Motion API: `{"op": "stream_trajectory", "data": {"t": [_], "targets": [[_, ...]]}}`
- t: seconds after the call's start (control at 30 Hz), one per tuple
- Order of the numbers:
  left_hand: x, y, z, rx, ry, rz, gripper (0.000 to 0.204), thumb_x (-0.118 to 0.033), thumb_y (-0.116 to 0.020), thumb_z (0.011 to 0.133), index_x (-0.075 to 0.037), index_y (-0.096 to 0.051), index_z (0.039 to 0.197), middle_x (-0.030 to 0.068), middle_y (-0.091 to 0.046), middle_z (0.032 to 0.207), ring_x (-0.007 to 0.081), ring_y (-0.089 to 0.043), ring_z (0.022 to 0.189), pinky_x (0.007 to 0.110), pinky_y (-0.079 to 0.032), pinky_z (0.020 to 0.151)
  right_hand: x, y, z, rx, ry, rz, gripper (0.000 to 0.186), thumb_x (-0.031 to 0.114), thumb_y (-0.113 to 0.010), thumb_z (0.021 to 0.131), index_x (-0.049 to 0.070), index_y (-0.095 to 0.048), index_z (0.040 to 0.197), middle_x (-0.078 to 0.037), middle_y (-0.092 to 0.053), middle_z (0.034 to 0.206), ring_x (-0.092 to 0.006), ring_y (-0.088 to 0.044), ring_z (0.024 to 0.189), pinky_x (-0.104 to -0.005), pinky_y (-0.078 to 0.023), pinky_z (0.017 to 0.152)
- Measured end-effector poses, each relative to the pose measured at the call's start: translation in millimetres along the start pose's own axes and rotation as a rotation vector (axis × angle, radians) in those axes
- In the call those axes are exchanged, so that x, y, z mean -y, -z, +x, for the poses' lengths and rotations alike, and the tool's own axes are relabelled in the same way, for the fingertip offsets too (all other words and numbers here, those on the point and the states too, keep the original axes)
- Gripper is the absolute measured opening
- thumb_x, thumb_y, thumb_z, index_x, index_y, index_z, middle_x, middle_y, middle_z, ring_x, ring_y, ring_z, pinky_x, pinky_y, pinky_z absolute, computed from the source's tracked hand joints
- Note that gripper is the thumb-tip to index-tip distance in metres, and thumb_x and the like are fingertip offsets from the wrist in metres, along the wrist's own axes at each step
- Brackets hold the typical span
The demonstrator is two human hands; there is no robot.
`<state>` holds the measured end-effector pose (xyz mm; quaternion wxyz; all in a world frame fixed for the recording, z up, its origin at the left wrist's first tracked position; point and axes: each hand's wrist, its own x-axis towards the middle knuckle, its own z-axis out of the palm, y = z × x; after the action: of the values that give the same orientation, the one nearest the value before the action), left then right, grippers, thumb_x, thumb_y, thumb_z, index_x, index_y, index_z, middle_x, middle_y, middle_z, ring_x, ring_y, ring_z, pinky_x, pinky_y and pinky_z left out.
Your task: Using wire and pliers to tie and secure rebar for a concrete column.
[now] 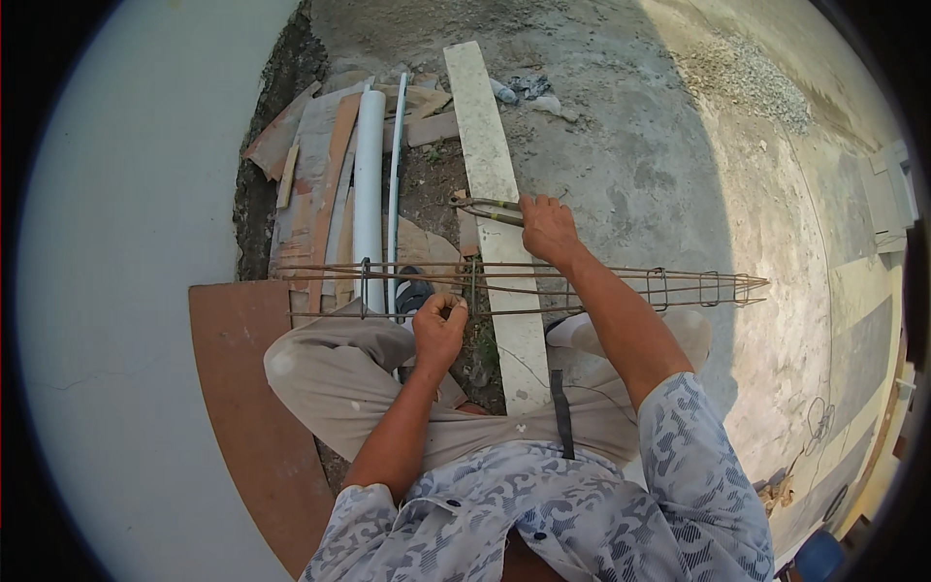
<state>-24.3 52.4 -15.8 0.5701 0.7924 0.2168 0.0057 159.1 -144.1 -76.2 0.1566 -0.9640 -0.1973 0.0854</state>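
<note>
A long, narrow cage of thin rusty steel bars [524,264] with wire stirrups lies crosswise over my bent legs. My left hand [439,332] is closed in a pinch by the lower bar, close to a stirrup [473,279] near the middle. Whatever sits between its fingertips is too small to make out. Beyond the cage, my right hand [549,229] grips the handles of metal pincers [493,203], whose jaws point left. The pincers are above a pale board, apart from the bars.
The long pale board [482,116] runs away from me under the cage. To its left lie a white pipe [369,175] and wooden planks [332,184]. A brown panel [254,388] rests by the white wall [126,291]. Gravel [752,78] is heaped far right.
</note>
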Motion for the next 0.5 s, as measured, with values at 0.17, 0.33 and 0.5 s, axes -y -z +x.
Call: {"op": "stream_trajectory", "data": {"t": [0.17, 0.33, 0.5], "targets": [[5, 2, 6, 0.024, -0.034, -0.003, 0.016, -0.012, -0.068, 0.09, 0.001, -0.063, 0.082, -0.001, -0.055, 0.066, 0.0065, -0.045, 0.062, 0.028, -0.04, 0.056, -14, 27, -65, -0.108, -0.127, 0.522, 0.031, 0.012, -0.063, 0.086, -0.002, -0.057, 0.113, -0.028, -0.067, 0.099, -0.0355, -0.068, 0.093, -0.0466, -0.052, 0.083], [1, -20, 1, 0.081, -0.197, 0.199, 0.015, -0.01, -0.067, 0.088, 0.004, -0.062, 0.083, 0.0099, -0.062, 0.076, 0.0178, -0.054, 0.066, 0.035, -0.045, 0.063, -40, 88, -172, 0.1, -0.454, 0.733, 0.033, 0.018, -0.066, 0.089, -0.006, -0.058, 0.11, -0.023, -0.067, 0.083, -0.0315, -0.067, 0.073, -0.0445, -0.051, 0.069], [3, -19, 13, -0.058, -0.293, 0.272, 0.014, -0.01, -0.065, 0.088, 0.004, -0.06, 0.09, 0.0167, -0.057, 0.087, 0.0309, -0.057, 0.081, 0.042, -0.046, 0.077, -43, 109, -240, 0.32, -0.594, 0.748, 0.034, 0.021, -0.067, 0.091, -0.005, -0.06, 0.113, -0.022, -0.068, 0.081, -0.031, -0.066, 0.067, -0.0446, -0.051, 0.063]]}}
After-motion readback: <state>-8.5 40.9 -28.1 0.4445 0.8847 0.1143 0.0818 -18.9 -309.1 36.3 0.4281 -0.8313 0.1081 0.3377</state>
